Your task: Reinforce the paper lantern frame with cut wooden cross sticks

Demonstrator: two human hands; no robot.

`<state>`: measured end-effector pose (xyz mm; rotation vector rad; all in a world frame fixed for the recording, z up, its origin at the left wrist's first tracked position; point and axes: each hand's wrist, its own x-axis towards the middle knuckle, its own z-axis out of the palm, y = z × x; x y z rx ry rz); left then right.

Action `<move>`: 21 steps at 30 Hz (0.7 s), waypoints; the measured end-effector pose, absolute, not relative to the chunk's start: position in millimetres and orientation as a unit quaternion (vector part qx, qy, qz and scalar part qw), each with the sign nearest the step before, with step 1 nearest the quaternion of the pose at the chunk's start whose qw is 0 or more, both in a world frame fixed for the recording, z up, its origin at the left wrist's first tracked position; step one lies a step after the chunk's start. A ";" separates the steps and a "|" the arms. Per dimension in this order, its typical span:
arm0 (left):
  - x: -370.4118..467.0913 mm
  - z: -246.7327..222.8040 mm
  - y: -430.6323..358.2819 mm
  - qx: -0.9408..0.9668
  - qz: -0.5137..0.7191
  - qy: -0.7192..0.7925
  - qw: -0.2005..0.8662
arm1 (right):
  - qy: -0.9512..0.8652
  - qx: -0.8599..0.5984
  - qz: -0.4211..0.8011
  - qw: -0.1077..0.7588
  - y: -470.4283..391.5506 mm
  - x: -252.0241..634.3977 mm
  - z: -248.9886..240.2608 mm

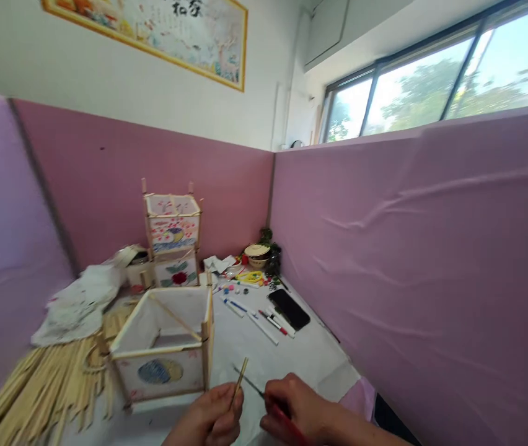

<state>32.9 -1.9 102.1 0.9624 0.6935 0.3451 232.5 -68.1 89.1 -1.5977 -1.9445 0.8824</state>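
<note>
My left hand (217, 414) is closed round a short thin wooden stick (240, 379), which points up and tilts slightly right. Close by on the right, my right hand (296, 406) grips what look like red-handled scissors (287, 424). Their thin dark blade reaches left towards the stick; I cannot tell whether it touches. Left of my hands stands a box-shaped lantern frame (166, 371), its wooden edges lined with white paper and a round blue and yellow painting on the front. A taller two-tier lantern (174, 232) with painted flowers stands behind it.
Many wooden strips (54, 384) lie at the left under crumpled white cloth or paper (80, 303). Several pens (264, 328) and a black phone (289, 308) lie on the white tabletop (240, 337). Farther back is a basket (257, 253). Pink panels (408, 248) wall the table.
</note>
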 end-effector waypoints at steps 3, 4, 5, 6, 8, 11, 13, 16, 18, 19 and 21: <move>31.8 103.8 -11.7 0.495 0.245 0.359 0.752 | -0.706 -0.593 0.303 0.241 -68.8 225.0 83.7; 31.6 104.1 -14.6 0.534 0.282 0.384 0.698 | -0.702 -0.599 0.301 0.241 -69.1 222.0 80.7; 31.1 104.3 -17.6 0.579 0.316 0.409 0.631 | -0.697 -0.604 0.300 0.241 -69.9 218.9 77.8; 30.2 104.4 -20.7 0.628 0.339 0.428 0.554 | -0.693 -0.608 0.303 0.241 -71.2 215.9 75.4; 27.2 103.4 -27.2 0.703 0.347 0.458 0.420 | -0.689 -0.609 0.314 0.238 -74.3 210.4 72.6; 21.6 99.2 -37.2 0.759 0.310 0.482 0.310 | -0.694 -0.604 0.323 0.223 -78.5 204.5 73.8; 18.7 96.0 -42.6 0.778 0.290 0.484 0.277 | -0.703 -0.599 0.322 0.208 -80.0 202.0 76.4; 16.5 95.3 -46.1 0.781 0.280 0.484 0.279 | -0.712 -0.593 0.324 0.190 -81.5 200.7 79.1; 16.1 98.0 -44.9 0.754 0.286 0.474 0.354 | -0.715 -0.589 0.328 0.187 -82.8 201.7 79.6; 16.0 99.7 -43.6 0.729 0.288 0.465 0.412 | -0.716 -0.586 0.331 0.187 -83.6 202.8 79.7; 15.7 102.9 -40.5 0.649 0.284 0.440 0.551 | -0.718 -0.573 0.345 0.191 -85.4 205.9 80.0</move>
